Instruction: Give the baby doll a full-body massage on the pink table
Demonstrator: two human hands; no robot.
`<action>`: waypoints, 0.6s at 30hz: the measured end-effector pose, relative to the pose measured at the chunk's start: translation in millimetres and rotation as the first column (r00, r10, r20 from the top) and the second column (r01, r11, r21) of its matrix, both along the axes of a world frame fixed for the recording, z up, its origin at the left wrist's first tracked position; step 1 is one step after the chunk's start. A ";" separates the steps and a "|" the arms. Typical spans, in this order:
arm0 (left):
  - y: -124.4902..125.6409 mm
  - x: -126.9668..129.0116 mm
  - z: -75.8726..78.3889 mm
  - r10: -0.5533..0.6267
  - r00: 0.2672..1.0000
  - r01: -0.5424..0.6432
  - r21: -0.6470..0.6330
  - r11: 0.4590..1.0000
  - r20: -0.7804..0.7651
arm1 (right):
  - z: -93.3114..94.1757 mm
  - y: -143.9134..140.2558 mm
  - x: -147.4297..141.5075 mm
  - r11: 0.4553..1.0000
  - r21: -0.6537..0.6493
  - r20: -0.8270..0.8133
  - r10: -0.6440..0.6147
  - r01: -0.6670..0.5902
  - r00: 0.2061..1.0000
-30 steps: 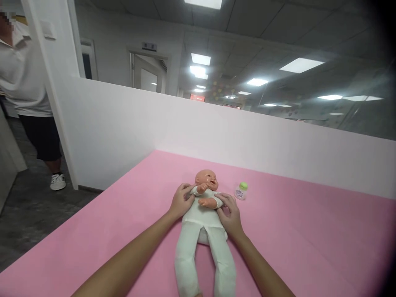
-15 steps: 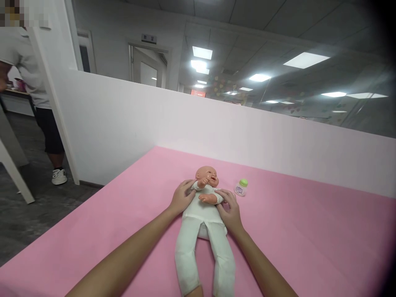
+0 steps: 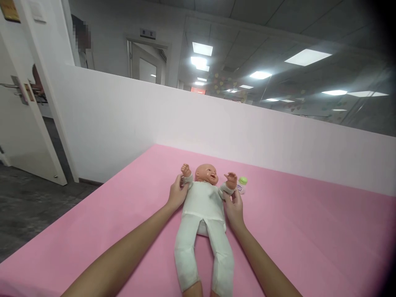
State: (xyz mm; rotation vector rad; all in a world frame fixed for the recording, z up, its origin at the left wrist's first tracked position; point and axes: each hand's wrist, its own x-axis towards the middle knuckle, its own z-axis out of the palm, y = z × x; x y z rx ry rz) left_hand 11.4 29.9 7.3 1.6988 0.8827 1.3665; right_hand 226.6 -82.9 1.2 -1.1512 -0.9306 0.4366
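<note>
A baby doll (image 3: 204, 202) in a white cloth suit lies on its back on the pink tabletop (image 3: 130, 251), head away from me and turned to the right. My left hand (image 3: 177, 193) is closed round the doll's sleeved arm on the left. With its fingers wrapped on the other sleeve, my right hand (image 3: 234, 210) grips the doll's arm on the right. Both doll arms are spread outward, their plastic hands raised beside the head. Just behind the doll's right-side hand stands a small clear bottle (image 3: 242, 185) with a green cap, partly hidden by that hand.
A low white partition (image 3: 198, 119) runs along the table's back and left. At the far left a white door (image 3: 27, 119) stands ajar above the grey floor (image 3: 24, 202). A person (image 3: 82, 41) is partly visible beyond the partition.
The doll's arms, earlier folded over its chest, have swung outward in my hands. The person at the left has moved behind the partition, and the door has swung into view.
</note>
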 end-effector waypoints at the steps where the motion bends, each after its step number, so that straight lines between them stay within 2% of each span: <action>1: 1.9 -0.1 -1.4 0.012 1.000 -0.012 -0.023 1.000 0.014 | -0.5 0.6 1.2 1.000 0.007 -0.033 -0.005 0.005 0.999; 8: 11.3 0.3 -9.6 0.046 0.994 -0.035 -0.115 0.993 0.099 | -7.0 6.1 9.0 0.999 0.000 -0.213 -0.036 0.037 0.976; 18: 8.3 0.7 -6.7 0.051 0.991 -0.034 -0.135 0.990 0.124 | -13.1 8.3 14.2 0.997 -0.017 -0.198 -0.072 0.070 0.977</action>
